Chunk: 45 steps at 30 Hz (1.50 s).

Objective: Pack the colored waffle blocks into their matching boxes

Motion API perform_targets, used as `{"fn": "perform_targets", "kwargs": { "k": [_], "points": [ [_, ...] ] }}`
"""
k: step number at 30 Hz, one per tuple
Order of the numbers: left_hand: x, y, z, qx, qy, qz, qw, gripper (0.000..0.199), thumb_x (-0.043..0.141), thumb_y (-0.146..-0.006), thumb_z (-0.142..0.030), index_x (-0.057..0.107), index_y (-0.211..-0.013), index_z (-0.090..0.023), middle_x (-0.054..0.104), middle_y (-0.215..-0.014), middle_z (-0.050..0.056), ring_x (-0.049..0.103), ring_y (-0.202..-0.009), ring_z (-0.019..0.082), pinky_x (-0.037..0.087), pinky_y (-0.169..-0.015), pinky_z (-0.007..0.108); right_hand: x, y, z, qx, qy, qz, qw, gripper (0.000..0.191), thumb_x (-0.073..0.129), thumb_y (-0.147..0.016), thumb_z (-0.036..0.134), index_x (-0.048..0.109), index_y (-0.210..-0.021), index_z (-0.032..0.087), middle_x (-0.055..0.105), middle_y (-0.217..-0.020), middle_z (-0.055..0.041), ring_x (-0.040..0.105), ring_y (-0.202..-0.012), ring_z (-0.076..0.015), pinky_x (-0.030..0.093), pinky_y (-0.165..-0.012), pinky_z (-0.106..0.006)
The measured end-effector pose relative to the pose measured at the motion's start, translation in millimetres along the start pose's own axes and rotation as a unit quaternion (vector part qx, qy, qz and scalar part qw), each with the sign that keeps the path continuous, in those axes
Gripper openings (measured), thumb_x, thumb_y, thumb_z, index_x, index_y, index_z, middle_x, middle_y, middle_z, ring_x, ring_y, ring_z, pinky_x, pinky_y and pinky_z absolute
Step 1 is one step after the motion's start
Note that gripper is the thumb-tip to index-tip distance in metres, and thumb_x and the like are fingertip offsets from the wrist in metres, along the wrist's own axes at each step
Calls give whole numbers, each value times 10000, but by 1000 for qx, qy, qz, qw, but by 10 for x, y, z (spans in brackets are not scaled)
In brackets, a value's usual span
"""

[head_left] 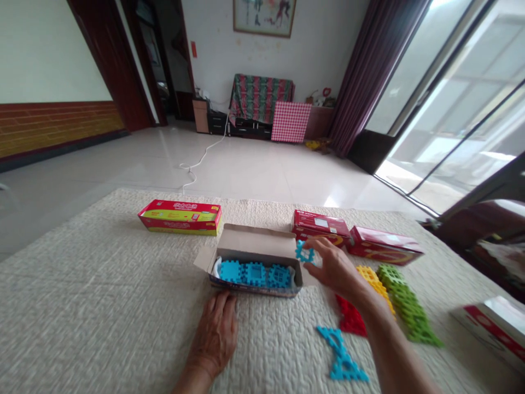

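Observation:
My right hand [328,265] pinches a blue interlocking plastic building piece [304,251] with a square opening, held just above the right end of an open cardboard box [258,239]. Inside the box lie several blue building pieces [255,273] in a row, with white plastic showing at both ends. My left hand [218,324] rests on the cloth against the near left side of the box, its fingers stretched out. Two blue triangular pieces [344,361] lie on the cloth near my right forearm. Red pieces [350,317] are partly hidden behind that arm.
Yellow pieces [375,284] and green pieces [408,306] lie in rows at the right. A red and yellow-green box [180,217] stands at the back left. Two red boxes [320,227] are behind my right hand. A white and red box [494,328] sits far right.

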<state>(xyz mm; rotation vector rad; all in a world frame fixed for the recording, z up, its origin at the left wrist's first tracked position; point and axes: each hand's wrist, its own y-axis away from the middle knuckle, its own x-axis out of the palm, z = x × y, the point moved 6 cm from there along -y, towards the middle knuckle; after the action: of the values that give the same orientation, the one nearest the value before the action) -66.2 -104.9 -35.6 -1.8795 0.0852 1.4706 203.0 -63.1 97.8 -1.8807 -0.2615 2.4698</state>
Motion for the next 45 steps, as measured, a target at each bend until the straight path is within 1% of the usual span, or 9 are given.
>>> {"fn": "perform_targets", "kwargs": {
  "k": [4, 10, 14, 18, 22, 25, 29, 33, 45],
  "points": [
    [-13, -5, -1, -3, -4, -8, 1000, 321, 420, -830, -59, 579, -1101, -123, 602, -1095, 118, 552, -1035, 268, 498, -923, 449, 158, 57, 491, -83, -69, 12, 994, 329, 593, -709, 121, 584, -1025, 212, 619, -1089, -60, 586, -997, -198, 427, -901, -364],
    [-36, -21, 0, -17, 17, -1, 1000, 317, 435, -830, -70, 576, -1111, -113, 593, -1075, 121, 551, -1005, 261, 508, -903, 440, 342, 62, 550, -78, -57, 33, 995, 341, 583, -688, 103, 598, -1016, 196, 624, -1079, -82, 582, -995, -221, 420, -896, -396],
    [-22, -16, -3, -11, 10, -4, 1000, 326, 424, -825, -64, 578, -1107, -119, 599, -1090, 118, 553, -1028, 264, 495, -929, 443, 239, 64, 473, -76, -58, 20, 995, 367, 598, -705, 151, 583, -1068, 197, 581, -1183, -103, 569, -1047, -235, 423, -907, -401],
    [3, 3, 0, -5, 9, 3, 1000, 326, 407, -832, -69, 582, -1101, -131, 605, -1096, 115, 557, -1042, 264, 490, -927, 443, 151, 17, 103, -25, -26, 8, 999, 323, 546, -759, 161, 573, -1079, 202, 587, -1194, -100, 561, -1090, -232, 419, -925, -386],
    [19, 18, 1, 2, 4, 10, 1000, 329, 403, -841, -64, 580, -1109, -132, 604, -1113, 119, 554, -1052, 264, 484, -920, 450, 288, -37, -394, 31, 15, 46, 998, 409, 506, -674, 37, 606, -1042, 186, 645, -1117, -110, 598, -1036, -246, 423, -875, -387],
    [34, 23, 14, -5, 4, 10, 1000, 324, 420, -837, -69, 579, -1115, -121, 601, -1121, 131, 561, -1034, 266, 483, -916, 447, 481, -35, -571, 42, 39, 86, 995, 466, 514, -646, 6, 619, -1055, 205, 657, -1133, -99, 588, -1064, -250, 401, -868, -382],
    [47, 28, 29, -11, 9, 3, 1000, 313, 425, -840, -80, 587, -1103, -133, 603, -1107, 120, 568, -1005, 261, 491, -899, 429, 653, 0, -530, 29, 57, 118, 991, 456, 602, -665, 73, 615, -1094, 228, 642, -1166, -94, 546, -1114, -268, 359, -871, -388],
    [41, 28, 18, -1, 2, 8, 1000, 313, 412, -845, -74, 591, -1097, -126, 602, -1110, 120, 561, -1022, 269, 485, -909, 436, 692, 23, -456, 17, 64, 126, 990, 376, 645, -702, 174, 617, -1074, 222, 640, -1114, -100, 543, -1087, -265, 331, -853, -368],
    [20, 13, 28, -15, 20, -2, 1000, 306, 448, -835, -80, 577, -1108, -131, 578, -1116, 121, 552, -992, 260, 490, -893, 424, 699, 68, -362, -1, 75, 119, 990, 331, 654, -664, 156, 625, -994, 168, 616, -1040, -95, 592, -963, -217, 348, -854, -318]
  ]
}}
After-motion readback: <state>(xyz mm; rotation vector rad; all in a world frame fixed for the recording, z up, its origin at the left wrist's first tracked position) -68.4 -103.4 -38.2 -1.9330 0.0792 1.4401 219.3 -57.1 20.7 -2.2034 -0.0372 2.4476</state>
